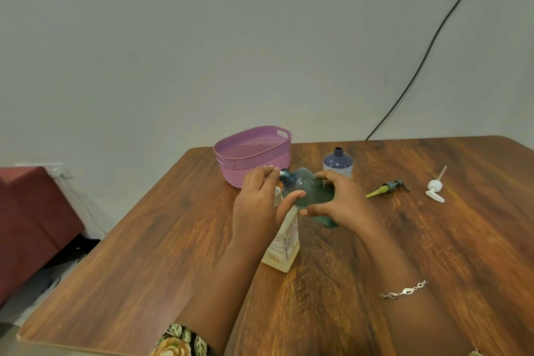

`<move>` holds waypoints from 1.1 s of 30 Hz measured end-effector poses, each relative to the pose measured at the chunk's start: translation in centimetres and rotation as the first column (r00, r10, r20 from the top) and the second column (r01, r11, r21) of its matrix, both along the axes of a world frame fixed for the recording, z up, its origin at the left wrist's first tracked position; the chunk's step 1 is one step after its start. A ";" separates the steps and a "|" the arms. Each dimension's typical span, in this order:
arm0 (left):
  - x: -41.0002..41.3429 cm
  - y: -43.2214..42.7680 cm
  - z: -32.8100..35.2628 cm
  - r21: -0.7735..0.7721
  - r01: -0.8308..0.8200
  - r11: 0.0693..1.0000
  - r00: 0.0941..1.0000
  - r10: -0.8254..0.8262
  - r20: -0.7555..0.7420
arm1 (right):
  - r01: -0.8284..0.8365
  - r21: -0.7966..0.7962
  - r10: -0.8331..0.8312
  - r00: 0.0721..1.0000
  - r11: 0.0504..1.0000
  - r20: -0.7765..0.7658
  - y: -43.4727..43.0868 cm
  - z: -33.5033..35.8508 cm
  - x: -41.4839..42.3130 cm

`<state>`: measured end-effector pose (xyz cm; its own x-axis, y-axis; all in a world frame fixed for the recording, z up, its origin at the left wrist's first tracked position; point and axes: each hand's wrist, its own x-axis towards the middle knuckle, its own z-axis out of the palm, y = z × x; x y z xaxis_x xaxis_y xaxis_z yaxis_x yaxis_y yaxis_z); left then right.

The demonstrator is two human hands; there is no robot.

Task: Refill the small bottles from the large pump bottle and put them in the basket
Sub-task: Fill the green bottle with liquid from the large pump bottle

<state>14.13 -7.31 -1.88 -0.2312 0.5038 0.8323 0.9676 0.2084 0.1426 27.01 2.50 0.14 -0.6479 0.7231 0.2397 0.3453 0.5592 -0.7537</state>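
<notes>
Teal bottle [311, 191] and left hand [256, 208] mask pump bottle [284, 243].

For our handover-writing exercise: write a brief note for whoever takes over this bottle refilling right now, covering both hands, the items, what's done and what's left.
Left hand holds the pump head of the large cream plastic pump bottle, standing on the wooden table.
Right hand grips the translucent teal plastic bottle, tilted, neck at the nozzle.
Uncapped dark blue bottle stands behind; dark pump and white pump lie to its right.
Purple plastic basket: no bottle shows inside.
Done: both small bottles opened. Left: fill, recap, put both in the basket.
</notes>
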 end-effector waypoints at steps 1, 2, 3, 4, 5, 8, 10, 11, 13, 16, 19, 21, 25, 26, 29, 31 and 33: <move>0.1 0.0 -0.4 0.011 0.009 1.000 1.000 -0.009 0.005 | 0.002 -0.001 -0.002 1.000 1.000 -0.001 0.0 -0.1 0.0; 0.0 0.0 -0.7 0.022 0.020 1.000 1.000 -0.020 0.006 | 0.004 0.001 -0.004 1.000 1.000 -0.001 0.0 -0.1 0.0; 0.0 0.0 -0.9 0.026 0.029 0.999 1.000 -0.029 0.009 | 0.004 -0.002 -0.004 1.000 1.000 0.007 0.0 -0.3 -0.1; 0.0 0.0 -1.0 0.026 0.036 0.999 0.999 -0.036 0.013 | 0.002 -0.006 -0.001 1.000 1.000 0.013 0.1 -0.4 -0.1; 0.0 0.0 -1.2 0.019 0.038 0.999 0.999 -0.039 0.018 | -0.003 -0.011 0.003 1.000 1.000 0.017 0.1 -0.5 -0.1; 0.1 -0.1 -1.2 -0.004 0.028 1.000 1.000 -0.028 0.011 | -0.005 -0.008 0.005 1.000 1.000 0.021 0.3 -0.5 -0.1; -0.1 -0.1 -0.6 -0.022 0.023 0.999 1.000 -0.024 -0.006 | 0.003 -0.003 -0.003 1.000 1.000 0.011 0.4 -0.4 -0.2; -0.2 -0.2 -0.1 -0.024 0.023 0.999 1.000 -0.023 -0.008 | 0.005 -0.001 -0.005 1.000 1.000 0.002 0.4 -0.3 -0.3; -0.2 -0.2 0.5 -0.017 0.025 1.000 1.000 -0.025 0.000 | 0.007 0.009 -0.007 1.000 1.000 -0.010 0.5 -0.1 -0.3; 0.2 -0.2 0.0 -0.014 0.019 1.000 1.000 -0.019 -0.011 | 0.002 0.020 -0.002 1.000 1.000 -0.012 0.5 -0.3 -0.4; 0.2 0.0 -0.6 0.008 0.024 1.000 1.000 -0.024 -0.002 | 0.007 0.016 -0.007 1.000 1.000 -0.012 0.5 -0.7 -0.5; 0.1 0.1 -0.7 0.013 0.027 1.000 1.000 -0.027 0.008 | 0.003 0.006 -0.003 1.000 1.000 -0.007 0.5 -1.1 -0.5; 0.0 0.2 -0.8 0.002 0.014 1.000 1.000 -0.014 -0.022 | 0.011 -0.001 -0.011 1.000 1.000 -0.008 0.6 -1.0 -0.4; 0.0 0.1 -0.5 0.001 0.017 1.000 1.000 -0.017 -0.022 | 0.011 -0.002 -0.011 1.000 1.000 -0.009 0.5 -0.9 -0.4; -0.2 0.2 0.5 0.015 0.027 1.000 1.000 -0.027 -0.005 | 0.006 0.002 -0.006 1.000 1.000 -0.016 0.5 -0.5 -0.3; -0.1 0.2 0.5 0.029 0.022 0.999 1.000 -0.021 -0.012 | 0.001 0.005 -0.001 1.000 1.000 -0.016 0.5 -0.4 -0.4; 0.1 0.4 0.1 0.040 0.017 0.999 1.000 -0.016 -0.017 | 0.008 0.008 -0.008 1.000 1.000 -0.008 0.4 -0.3 -0.4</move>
